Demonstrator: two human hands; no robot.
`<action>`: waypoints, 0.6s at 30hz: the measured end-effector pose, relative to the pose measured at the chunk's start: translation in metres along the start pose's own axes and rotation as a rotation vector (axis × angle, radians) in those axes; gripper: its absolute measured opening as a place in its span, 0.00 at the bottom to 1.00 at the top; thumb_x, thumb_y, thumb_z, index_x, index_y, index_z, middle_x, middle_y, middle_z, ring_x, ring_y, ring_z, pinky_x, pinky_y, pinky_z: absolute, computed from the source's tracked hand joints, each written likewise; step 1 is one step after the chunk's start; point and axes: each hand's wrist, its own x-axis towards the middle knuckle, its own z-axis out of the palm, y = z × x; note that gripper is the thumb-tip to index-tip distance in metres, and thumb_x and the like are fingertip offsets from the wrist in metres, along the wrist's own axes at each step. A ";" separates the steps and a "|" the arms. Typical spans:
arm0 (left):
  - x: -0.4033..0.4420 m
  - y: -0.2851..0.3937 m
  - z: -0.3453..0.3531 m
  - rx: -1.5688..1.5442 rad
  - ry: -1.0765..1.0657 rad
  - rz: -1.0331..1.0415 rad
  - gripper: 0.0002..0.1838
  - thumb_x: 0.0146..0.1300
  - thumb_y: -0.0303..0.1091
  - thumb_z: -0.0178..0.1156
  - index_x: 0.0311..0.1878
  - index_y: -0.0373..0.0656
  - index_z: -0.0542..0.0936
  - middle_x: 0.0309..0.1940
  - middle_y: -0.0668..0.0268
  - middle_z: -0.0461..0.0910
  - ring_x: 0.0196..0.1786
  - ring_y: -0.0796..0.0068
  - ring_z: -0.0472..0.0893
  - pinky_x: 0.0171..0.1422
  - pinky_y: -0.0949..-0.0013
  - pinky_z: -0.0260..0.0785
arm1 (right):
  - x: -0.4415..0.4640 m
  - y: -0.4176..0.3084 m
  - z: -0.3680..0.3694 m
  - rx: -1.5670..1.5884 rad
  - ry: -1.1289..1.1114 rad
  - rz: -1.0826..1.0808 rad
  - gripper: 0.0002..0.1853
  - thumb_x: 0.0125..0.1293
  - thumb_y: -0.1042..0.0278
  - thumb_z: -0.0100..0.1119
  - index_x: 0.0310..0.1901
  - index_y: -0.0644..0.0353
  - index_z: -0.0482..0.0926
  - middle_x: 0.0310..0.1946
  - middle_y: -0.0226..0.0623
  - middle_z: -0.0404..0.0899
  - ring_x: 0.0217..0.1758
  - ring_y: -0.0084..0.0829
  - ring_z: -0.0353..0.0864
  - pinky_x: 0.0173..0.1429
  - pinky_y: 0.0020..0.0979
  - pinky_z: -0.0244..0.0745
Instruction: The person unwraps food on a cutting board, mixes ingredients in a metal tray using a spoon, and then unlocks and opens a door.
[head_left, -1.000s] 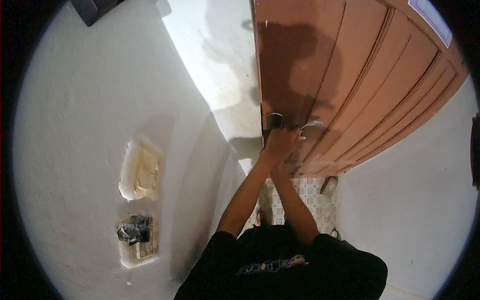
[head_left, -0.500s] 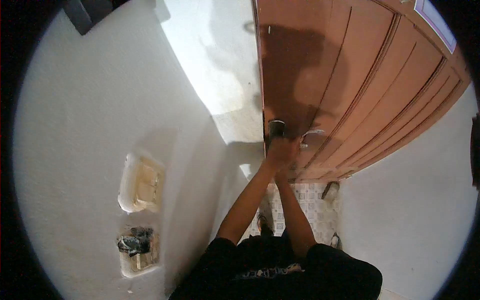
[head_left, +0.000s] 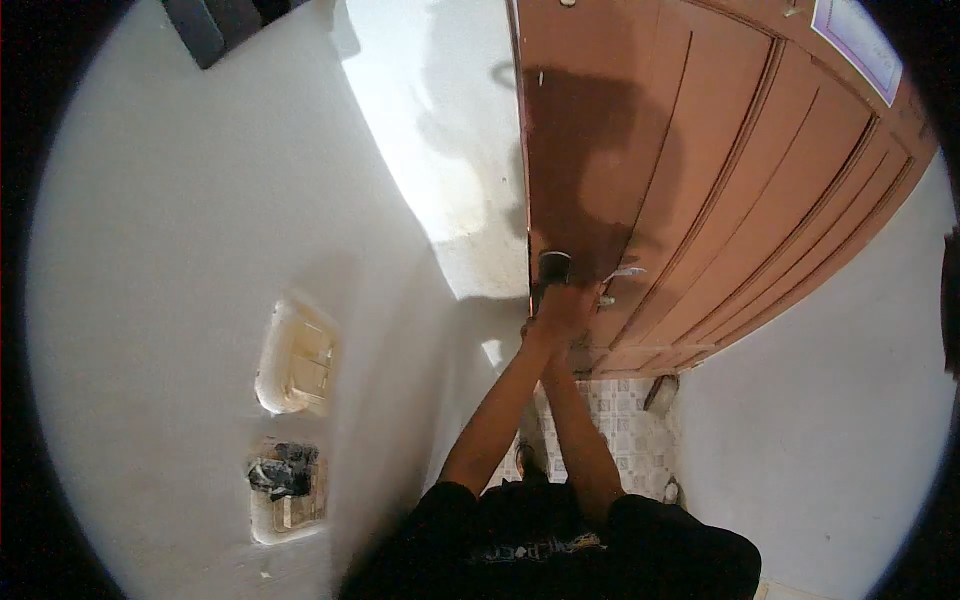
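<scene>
At the left edge of a brown panelled door, my forearms cross and the hands overlap. My left hand lies on top, fingers curled and blurred, close to the metal door handle. What it grips cannot be made out. Beneath it, my right hand is mostly hidden, and its grip does not show. A dark cylindrical object with a pale rim sticks out just beyond the hands, against the door. Which hand holds it is unclear.
The left wall has two recessed boxes, an upper one and a lower one with dark material. Patterned tiles cover the floor. A pale object lies by the door's base. Another wall stands right.
The view has shifted, so the door, hands and cylindrical object appear lower. My hands stay crossed beside the door edge, with the dark cylinder still just beyond them.
</scene>
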 end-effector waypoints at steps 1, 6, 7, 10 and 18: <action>0.000 0.002 -0.001 0.016 -0.055 -0.047 0.10 0.71 0.39 0.55 0.46 0.44 0.80 0.25 0.53 0.82 0.25 0.52 0.84 0.28 0.50 0.76 | -0.002 0.001 0.005 0.014 -0.005 0.006 0.21 0.57 0.56 0.67 0.47 0.64 0.81 0.40 0.41 0.82 0.47 0.47 0.81 0.59 0.45 0.71; 0.003 -0.001 -0.001 -0.101 -0.014 -0.049 0.11 0.71 0.38 0.55 0.47 0.43 0.80 0.25 0.52 0.82 0.24 0.51 0.82 0.28 0.50 0.75 | -0.004 0.003 0.010 0.075 0.031 0.033 0.21 0.57 0.55 0.68 0.46 0.63 0.81 0.39 0.41 0.82 0.47 0.47 0.81 0.60 0.45 0.71; 0.002 -0.004 0.002 -0.052 -0.026 -0.039 0.11 0.70 0.38 0.55 0.47 0.42 0.79 0.27 0.52 0.82 0.25 0.50 0.82 0.30 0.50 0.75 | -0.005 0.000 0.007 0.073 0.057 0.026 0.21 0.57 0.55 0.68 0.46 0.63 0.81 0.39 0.41 0.81 0.47 0.47 0.81 0.60 0.46 0.71; 0.005 0.000 -0.007 -0.065 -0.022 -0.036 0.11 0.70 0.37 0.54 0.46 0.40 0.79 0.31 0.50 0.82 0.29 0.48 0.81 0.35 0.49 0.76 | -0.006 -0.014 -0.007 -0.007 0.313 -0.120 0.21 0.57 0.55 0.68 0.46 0.63 0.81 0.39 0.41 0.81 0.47 0.47 0.81 0.60 0.46 0.70; -0.037 0.024 -0.048 -0.473 0.471 -0.066 0.12 0.73 0.33 0.51 0.48 0.35 0.79 0.43 0.48 0.80 0.45 0.44 0.80 0.50 0.50 0.73 | 0.019 -0.138 -0.055 -1.363 0.164 -1.016 0.23 0.55 0.52 0.70 0.46 0.62 0.82 0.39 0.41 0.82 0.46 0.50 0.82 0.59 0.49 0.72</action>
